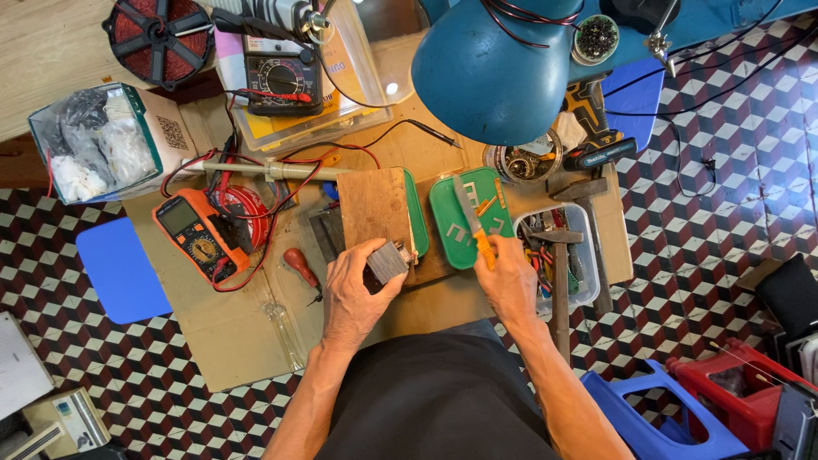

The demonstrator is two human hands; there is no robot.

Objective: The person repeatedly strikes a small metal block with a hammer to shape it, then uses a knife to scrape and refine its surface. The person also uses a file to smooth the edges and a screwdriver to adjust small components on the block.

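Grey laminated metal block (pixel 388 261), square-cornered and ribbed, sits pinched in the left hand (pixel 354 294) against a brown wooden board (pixel 375 209). At three o'clock, the right hand (pixel 509 279) is closed around one orange-handled knife (pixel 471 220) over a green plastic lid (pixel 466 223). One clear tub (pixel 588 281) at three o'clock holds mixed tools.

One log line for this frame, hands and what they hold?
left hand: grips grey metal block | right hand: holds orange-handled knife over green tray | wooden board behind block

Bare forearms, no sleeves in view, black garment across torso and lap, left hand (pixel 354 294) and right hand (pixel 509 281) ungloved, no rings or watch visible
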